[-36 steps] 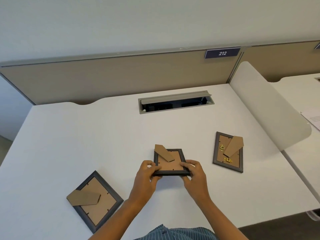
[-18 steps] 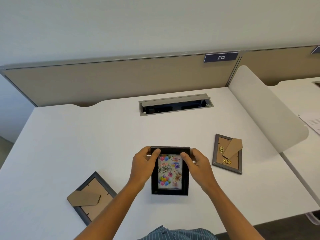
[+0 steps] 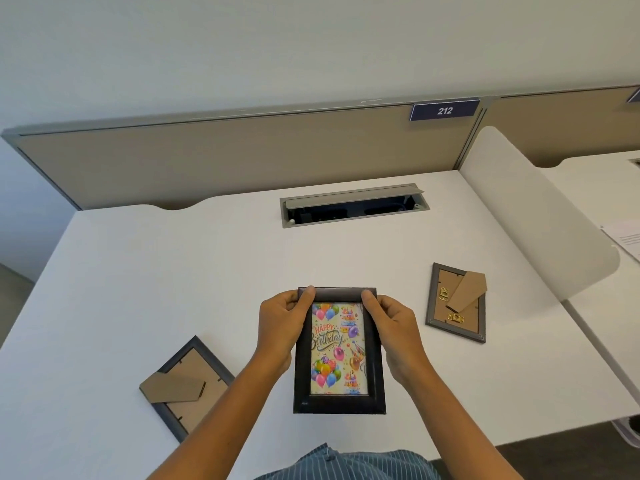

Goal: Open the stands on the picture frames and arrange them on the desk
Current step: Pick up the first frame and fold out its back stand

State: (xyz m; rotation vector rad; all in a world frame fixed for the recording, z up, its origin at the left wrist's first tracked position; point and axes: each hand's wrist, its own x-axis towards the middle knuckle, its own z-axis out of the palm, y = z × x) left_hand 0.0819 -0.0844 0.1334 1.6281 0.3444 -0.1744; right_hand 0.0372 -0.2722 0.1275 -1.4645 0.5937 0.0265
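Between both hands, left (image 3: 282, 332) and right (image 3: 393, 336), each grip pinching an upper corner: black frame (image 3: 339, 351), long axis pointing away, picture up, above the worktop (image 3: 173, 271).

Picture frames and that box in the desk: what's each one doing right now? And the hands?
Birthday picture frame: held, picture side facing up.
Left frame: flat, face down, stand showing.
Right frame: flat, face down, stand showing.
Cable box lid: open.
Left hand: gripping the birthday frame's side.
Right hand: gripping its other side.
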